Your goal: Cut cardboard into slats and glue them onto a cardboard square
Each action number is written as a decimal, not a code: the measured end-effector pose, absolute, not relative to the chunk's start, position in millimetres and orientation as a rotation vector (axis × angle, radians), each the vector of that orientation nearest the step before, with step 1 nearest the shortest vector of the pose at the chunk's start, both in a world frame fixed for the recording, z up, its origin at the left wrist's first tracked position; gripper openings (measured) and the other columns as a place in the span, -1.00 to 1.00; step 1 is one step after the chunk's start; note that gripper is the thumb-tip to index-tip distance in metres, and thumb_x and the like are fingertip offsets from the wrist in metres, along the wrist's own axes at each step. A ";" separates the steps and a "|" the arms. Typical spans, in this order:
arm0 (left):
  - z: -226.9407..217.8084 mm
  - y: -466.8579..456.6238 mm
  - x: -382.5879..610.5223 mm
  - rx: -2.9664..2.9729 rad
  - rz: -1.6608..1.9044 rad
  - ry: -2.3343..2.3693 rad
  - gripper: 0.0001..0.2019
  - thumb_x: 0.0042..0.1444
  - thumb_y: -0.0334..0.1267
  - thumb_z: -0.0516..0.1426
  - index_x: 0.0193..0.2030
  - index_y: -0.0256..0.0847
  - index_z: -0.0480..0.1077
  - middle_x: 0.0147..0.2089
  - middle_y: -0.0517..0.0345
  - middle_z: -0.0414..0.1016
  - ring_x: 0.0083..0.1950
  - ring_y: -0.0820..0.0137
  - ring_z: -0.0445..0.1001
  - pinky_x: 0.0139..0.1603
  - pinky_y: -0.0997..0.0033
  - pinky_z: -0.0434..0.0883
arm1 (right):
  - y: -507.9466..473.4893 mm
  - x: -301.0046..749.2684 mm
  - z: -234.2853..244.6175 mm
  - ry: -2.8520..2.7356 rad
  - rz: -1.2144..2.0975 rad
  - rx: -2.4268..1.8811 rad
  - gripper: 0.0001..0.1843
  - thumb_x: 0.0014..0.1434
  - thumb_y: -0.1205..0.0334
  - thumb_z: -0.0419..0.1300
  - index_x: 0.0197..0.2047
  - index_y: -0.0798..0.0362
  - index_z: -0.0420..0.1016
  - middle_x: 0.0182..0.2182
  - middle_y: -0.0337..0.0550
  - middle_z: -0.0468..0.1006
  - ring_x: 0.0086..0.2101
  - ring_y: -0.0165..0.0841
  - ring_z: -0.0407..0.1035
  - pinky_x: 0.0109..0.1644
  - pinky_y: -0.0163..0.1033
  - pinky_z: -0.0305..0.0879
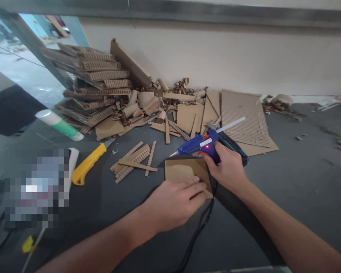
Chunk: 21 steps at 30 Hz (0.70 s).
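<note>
My right hand [230, 167] is wrapped round the handle of a blue hot glue gun [197, 144], whose red light is lit. A whitish glue stick [232, 124] sticks out of its back end. The nozzle points left, just above the far left corner of a square piece of cardboard [184, 167]. On that cardboard my left hand [182, 199] lies with its fingers stretched out, pressing it to the dark table. Several thin corrugated cardboard strips [136, 161] lie loosely to the left of it. A black cord [200, 227] runs down from the gun.
A yellow utility knife [89, 165], a green-and-white tube [59, 125] and a blurred-out device [39, 185] lie on the left. Behind are stacked corrugated panels [99, 74], cardboard scraps [144, 102] and a ribbed sheet [244, 117]. A dark-blue tool [234, 146] lies behind the glue gun.
</note>
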<state>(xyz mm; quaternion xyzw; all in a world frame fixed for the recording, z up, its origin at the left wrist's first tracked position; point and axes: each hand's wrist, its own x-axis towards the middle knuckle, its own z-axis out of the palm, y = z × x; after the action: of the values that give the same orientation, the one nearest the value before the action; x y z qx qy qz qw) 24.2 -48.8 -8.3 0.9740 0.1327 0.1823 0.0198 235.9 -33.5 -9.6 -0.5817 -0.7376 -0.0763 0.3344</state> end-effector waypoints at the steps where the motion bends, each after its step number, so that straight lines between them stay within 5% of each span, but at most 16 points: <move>1: -8.3 -48.8 24.3 3.026 0.566 0.411 -0.75 0.31 -0.35 0.07 0.06 -0.31 0.45 0.15 0.11 0.55 0.19 0.26 0.50 0.11 0.28 0.52 | -33.5 235.9 -9.4 -1.919 -0.191 -1.521 -0.83 0.24 0.17 0.17 -0.34 -0.01 0.25 -0.54 -0.25 0.44 -0.51 -0.33 0.38 -0.46 -0.28 0.14; 21: -5.3 -50.1 23.9 3.103 0.488 0.385 -0.69 0.26 -0.37 0.06 0.10 -0.34 0.44 0.16 0.05 0.54 0.20 0.22 0.48 0.00 0.27 0.56 | -32.1 232.6 -13.5 -1.910 -0.090 -1.559 -0.78 0.24 0.06 0.21 -0.28 0.00 0.31 -0.49 -0.20 0.48 -0.46 -0.27 0.45 -0.42 -0.27 0.23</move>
<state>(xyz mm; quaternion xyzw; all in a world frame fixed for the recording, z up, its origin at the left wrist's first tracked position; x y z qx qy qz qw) 23.9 -50.1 -5.3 0.9804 0.1217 0.1542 -0.0114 232.6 -32.1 -13.5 -0.5964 -0.7305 -0.0344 0.3308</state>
